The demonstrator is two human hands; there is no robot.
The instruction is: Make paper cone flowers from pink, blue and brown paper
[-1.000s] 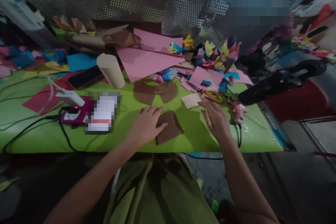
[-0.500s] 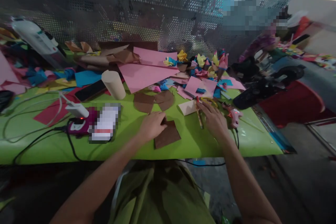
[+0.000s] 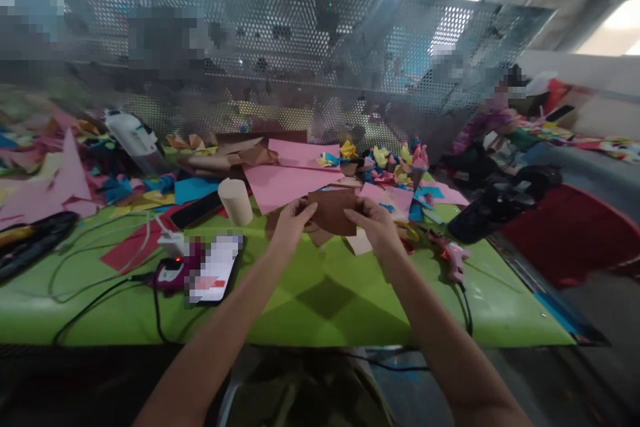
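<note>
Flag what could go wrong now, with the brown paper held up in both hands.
1. The thin brown paper square is pinched at opposite edges by the left hand and right hand; pulling could tear it.
2. The pink plastic glue gun, its light glowing red, lies near the right forearm; a lowered arm might touch it or snag its black cable.

Readable text: none anywhere in view.
On the white bottle (image 3: 133, 137): a dark mark on the side, too blurred to read.
On the flat item by the cables (image 3: 215, 273): face blurred out, nothing legible.
On the held brown paper (image 3: 333, 210): plain on the side facing the camera.
On the pink glue gun (image 3: 453, 259): no marking clear enough to make out.
</note>
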